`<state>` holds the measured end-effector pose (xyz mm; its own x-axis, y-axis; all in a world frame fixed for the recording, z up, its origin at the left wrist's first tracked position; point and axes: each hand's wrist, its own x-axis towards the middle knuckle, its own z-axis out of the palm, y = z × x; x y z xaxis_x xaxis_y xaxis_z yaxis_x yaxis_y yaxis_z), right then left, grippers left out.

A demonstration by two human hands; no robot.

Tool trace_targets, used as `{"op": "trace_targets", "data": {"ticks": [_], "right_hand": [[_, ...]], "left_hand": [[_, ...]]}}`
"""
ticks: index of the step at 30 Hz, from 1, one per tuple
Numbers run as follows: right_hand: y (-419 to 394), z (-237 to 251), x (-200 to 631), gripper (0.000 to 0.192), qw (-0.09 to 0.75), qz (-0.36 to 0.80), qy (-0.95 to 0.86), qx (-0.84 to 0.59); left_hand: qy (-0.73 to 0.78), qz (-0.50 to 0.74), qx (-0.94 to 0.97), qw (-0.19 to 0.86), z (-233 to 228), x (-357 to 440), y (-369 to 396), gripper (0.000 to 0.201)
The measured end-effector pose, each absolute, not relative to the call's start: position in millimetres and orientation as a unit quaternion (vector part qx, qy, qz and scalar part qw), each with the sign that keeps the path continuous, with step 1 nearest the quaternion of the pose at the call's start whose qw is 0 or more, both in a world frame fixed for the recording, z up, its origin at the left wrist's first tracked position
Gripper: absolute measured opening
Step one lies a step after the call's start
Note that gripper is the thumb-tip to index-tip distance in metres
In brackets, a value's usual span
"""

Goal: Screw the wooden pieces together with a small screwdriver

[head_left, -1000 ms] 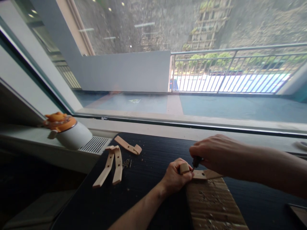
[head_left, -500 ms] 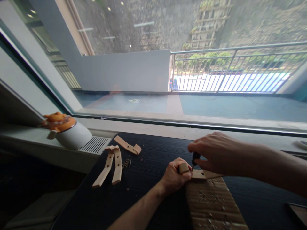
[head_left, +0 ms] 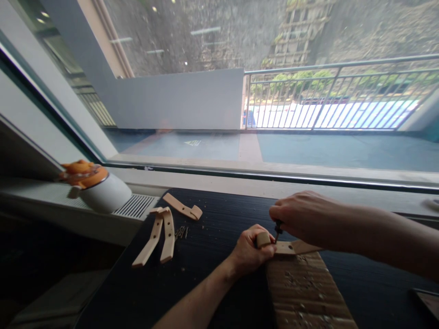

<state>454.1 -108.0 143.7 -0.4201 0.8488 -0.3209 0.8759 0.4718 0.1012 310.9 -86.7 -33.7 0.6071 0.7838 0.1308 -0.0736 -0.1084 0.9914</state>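
Wooden hook piece lies flat across the far end of a cardboard sheet on the black table, its curled end toward the left. Left hand is closed around that curled end, fingers wrapped tight, pinning it down. Right hand is curled shut on a small dark-handled tool, probably a screwdriver or awl; the tip is too small to make out. Tool stands near upright, point down on the wood just beside the left fingers.

Step in hand, as I judge it: driving or boring at a hole near the curled end of the piece. Next move calls for steady downward pressure with the tool held plumb, while the left hand keeps the piece from twisting on the cardboard.

Count: three more wooden hook pieces lie well apart to the left, two side by side, one angled behind them. A small cluster of screws sits just beside the pair; number not readable. Wood chips speckle the cardboard. One white pot with an orange lid rests on the windowsill vent.
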Motion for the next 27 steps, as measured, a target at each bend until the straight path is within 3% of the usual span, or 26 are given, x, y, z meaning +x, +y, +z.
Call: {"op": "trace_targets", "data": {"ticks": [7,12,27], "right_hand": [[-117.3,153.2,450.6,0.011,0.166,-0.045,0.837,0.520],[-119.8,155.0,453.5,0.019,0.134,-0.080,0.857,0.491],[-122.7,148.1,469.1,0.012,0.055,-0.155,0.828,0.536]], "left_hand": [[0.260,0.275,0.669,0.639,-32.0,304.7,-87.0,0.028],[0.261,0.282,0.676,0.629,-34.5,304.4,-87.2,0.026],[0.205,0.306,0.694,0.619,-29.5,304.1,-85.3,0.017]]}}
